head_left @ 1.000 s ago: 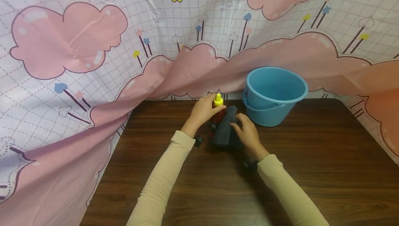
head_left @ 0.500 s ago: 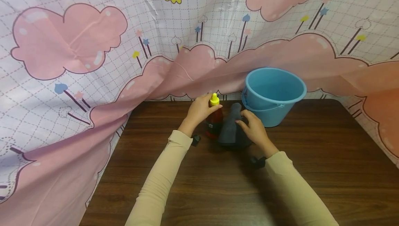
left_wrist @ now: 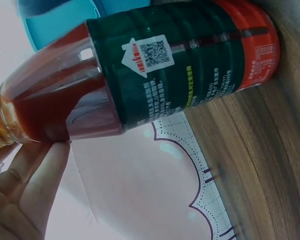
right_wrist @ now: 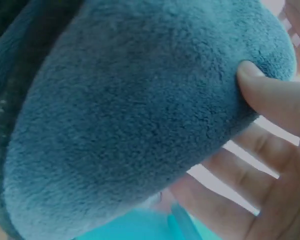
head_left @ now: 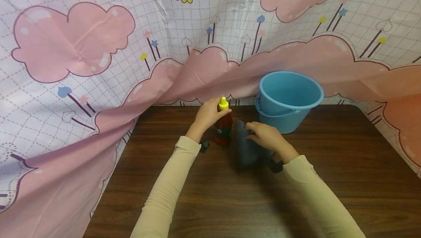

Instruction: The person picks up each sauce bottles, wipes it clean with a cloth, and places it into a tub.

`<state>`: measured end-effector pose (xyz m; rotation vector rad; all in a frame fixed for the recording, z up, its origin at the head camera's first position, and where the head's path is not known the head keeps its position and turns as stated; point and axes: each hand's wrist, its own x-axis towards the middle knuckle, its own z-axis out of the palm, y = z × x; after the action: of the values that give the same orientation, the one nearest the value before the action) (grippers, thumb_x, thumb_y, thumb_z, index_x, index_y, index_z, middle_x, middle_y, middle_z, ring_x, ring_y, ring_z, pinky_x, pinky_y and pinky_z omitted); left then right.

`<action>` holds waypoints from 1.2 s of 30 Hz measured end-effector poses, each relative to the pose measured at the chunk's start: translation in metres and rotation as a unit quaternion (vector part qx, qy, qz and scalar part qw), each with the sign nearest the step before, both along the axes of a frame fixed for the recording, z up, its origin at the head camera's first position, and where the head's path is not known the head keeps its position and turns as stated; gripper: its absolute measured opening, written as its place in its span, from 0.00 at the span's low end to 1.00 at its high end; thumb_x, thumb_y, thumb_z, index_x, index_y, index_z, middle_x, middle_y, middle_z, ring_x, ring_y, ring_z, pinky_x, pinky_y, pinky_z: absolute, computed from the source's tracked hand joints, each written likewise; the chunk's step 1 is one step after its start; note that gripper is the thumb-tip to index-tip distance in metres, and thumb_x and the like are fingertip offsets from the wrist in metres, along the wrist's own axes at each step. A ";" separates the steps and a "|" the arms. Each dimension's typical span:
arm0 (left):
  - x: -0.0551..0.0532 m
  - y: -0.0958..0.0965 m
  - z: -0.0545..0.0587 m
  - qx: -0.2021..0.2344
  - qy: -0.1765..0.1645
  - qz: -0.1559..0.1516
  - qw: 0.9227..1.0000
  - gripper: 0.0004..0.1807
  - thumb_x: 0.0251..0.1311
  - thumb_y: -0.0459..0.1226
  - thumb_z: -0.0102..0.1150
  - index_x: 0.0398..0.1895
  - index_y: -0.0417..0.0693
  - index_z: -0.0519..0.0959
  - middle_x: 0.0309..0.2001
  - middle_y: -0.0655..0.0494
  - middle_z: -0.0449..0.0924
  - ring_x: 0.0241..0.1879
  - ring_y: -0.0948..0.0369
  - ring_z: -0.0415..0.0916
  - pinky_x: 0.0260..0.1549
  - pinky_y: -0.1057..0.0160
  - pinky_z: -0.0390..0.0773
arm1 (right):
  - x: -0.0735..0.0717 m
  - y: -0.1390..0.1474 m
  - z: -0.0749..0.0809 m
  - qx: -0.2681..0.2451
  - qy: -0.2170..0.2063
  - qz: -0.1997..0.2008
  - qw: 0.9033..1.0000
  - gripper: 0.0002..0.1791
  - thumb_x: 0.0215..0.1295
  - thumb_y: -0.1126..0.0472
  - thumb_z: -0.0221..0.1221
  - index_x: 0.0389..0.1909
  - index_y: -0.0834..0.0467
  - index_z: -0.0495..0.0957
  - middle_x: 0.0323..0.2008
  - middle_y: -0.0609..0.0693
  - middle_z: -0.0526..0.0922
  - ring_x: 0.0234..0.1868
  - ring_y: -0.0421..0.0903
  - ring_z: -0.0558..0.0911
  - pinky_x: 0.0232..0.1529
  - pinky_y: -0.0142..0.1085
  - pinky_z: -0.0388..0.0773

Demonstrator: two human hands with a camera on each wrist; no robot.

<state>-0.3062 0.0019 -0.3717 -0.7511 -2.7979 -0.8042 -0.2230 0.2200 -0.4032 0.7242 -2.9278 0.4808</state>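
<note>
A sauce bottle [head_left: 223, 130] with red sauce, a dark green label and a yellow cap stands upright on the table in the head view. My left hand [head_left: 208, 114] grips it around the neck, just below the cap; the left wrist view shows the bottle [left_wrist: 155, 70] sideways with fingers behind the neck. Just right of it, my right hand [head_left: 265, 135] pinches a fuzzy grey-blue cloth [head_left: 246, 150] near its top, and the cloth hangs down toward the table. In the right wrist view the thumb presses on the cloth [right_wrist: 140, 100], with the other fingers behind it.
A light blue bucket [head_left: 283, 121] with its handle down stands behind my right hand, near the back edge of the brown wooden table [head_left: 204, 201]. A patterned curtain [head_left: 184, 73] with pink clouds hangs behind and to the left of the table.
My right hand has drawn the cloth right and toward me, away from the bottle, and its top has tipped lower. My left hand and the bottle have shifted slightly left, so more of the bottle shows.
</note>
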 end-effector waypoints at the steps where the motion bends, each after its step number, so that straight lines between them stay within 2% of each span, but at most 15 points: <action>1: 0.000 0.000 0.000 0.000 0.001 -0.001 1.000 0.29 0.59 0.55 0.58 0.56 0.44 0.73 0.47 0.50 0.78 0.43 0.56 0.75 0.46 0.58 0.75 | 0.000 -0.006 -0.003 0.019 -0.005 0.000 1.000 0.10 0.58 0.61 0.65 0.37 0.53 0.73 0.36 0.47 0.78 0.31 0.45 0.78 0.26 0.41 0.75; 3: 0.000 0.000 0.000 0.001 0.005 -0.001 1.000 0.29 0.59 0.55 0.58 0.54 0.44 0.74 0.47 0.50 0.78 0.43 0.56 0.75 0.45 0.58 0.75 | -0.001 -0.018 -0.011 0.055 -0.016 -0.003 0.998 0.11 0.58 0.60 0.65 0.40 0.54 0.75 0.38 0.49 0.80 0.33 0.46 0.80 0.27 0.42 0.77; 7: -0.001 0.000 0.000 0.005 0.005 -0.002 1.000 0.29 0.59 0.55 0.58 0.54 0.44 0.74 0.47 0.50 0.78 0.44 0.56 0.76 0.45 0.57 0.75 | -0.003 -0.040 -0.026 0.109 -0.037 -0.035 0.993 0.13 0.58 0.58 0.65 0.42 0.55 0.76 0.41 0.53 0.81 0.38 0.51 0.82 0.30 0.49 0.78; 9: -0.001 -0.001 -0.001 0.008 0.001 -0.001 1.000 0.29 0.59 0.55 0.58 0.55 0.44 0.74 0.47 0.50 0.78 0.45 0.55 0.76 0.46 0.57 0.75 | -0.004 -0.048 -0.033 0.122 -0.049 -0.054 0.990 0.14 0.58 0.56 0.65 0.43 0.55 0.75 0.43 0.55 0.81 0.40 0.53 0.82 0.32 0.52 0.78; 13: -0.002 -0.004 0.000 0.008 -0.005 0.012 1.000 0.30 0.59 0.55 0.58 0.56 0.44 0.73 0.48 0.50 0.78 0.46 0.55 0.76 0.47 0.56 0.75 | -0.004 -0.054 -0.048 0.137 -0.068 -0.091 0.984 0.23 0.58 0.51 0.65 0.51 0.56 0.74 0.47 0.56 0.79 0.45 0.55 0.79 0.37 0.54 0.77; 17: -0.002 -0.007 0.001 0.010 -0.005 0.025 1.000 0.30 0.59 0.54 0.59 0.56 0.44 0.73 0.48 0.49 0.78 0.45 0.55 0.76 0.47 0.55 0.75 | -0.002 -0.057 -0.059 0.144 -0.061 -0.116 0.981 0.30 0.57 0.46 0.64 0.56 0.57 0.72 0.49 0.58 0.76 0.48 0.57 0.76 0.38 0.53 0.77; 21: -0.003 -0.007 0.001 0.010 -0.007 0.022 1.000 0.30 0.59 0.54 0.58 0.57 0.43 0.72 0.48 0.49 0.78 0.46 0.54 0.76 0.47 0.55 0.75 | -0.001 -0.060 -0.063 0.148 -0.060 -0.148 0.976 0.31 0.57 0.44 0.64 0.55 0.60 0.71 0.49 0.61 0.74 0.47 0.59 0.75 0.37 0.53 0.77; 29: -0.003 -0.007 -0.001 0.014 -0.008 0.026 1.000 0.30 0.59 0.55 0.59 0.57 0.45 0.73 0.48 0.50 0.78 0.45 0.55 0.76 0.47 0.56 0.76 | -0.001 -0.063 -0.063 0.175 -0.085 -0.213 0.957 0.33 0.61 0.42 0.59 0.55 0.64 0.69 0.46 0.65 0.72 0.44 0.61 0.75 0.35 0.52 0.77; 36: -0.003 -0.007 -0.002 0.023 0.003 0.033 0.999 0.29 0.58 0.54 0.60 0.55 0.45 0.73 0.46 0.50 0.79 0.41 0.55 0.76 0.43 0.56 0.76 | -0.003 -0.060 -0.066 0.155 -0.086 -0.220 0.959 0.36 0.60 0.41 0.59 0.59 0.64 0.68 0.50 0.67 0.72 0.46 0.62 0.75 0.36 0.55 0.77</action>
<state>-0.3088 -0.0048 -0.3739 -0.6481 -2.7738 -0.8491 -0.2258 0.1596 -0.4695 0.0301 -3.2263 0.0417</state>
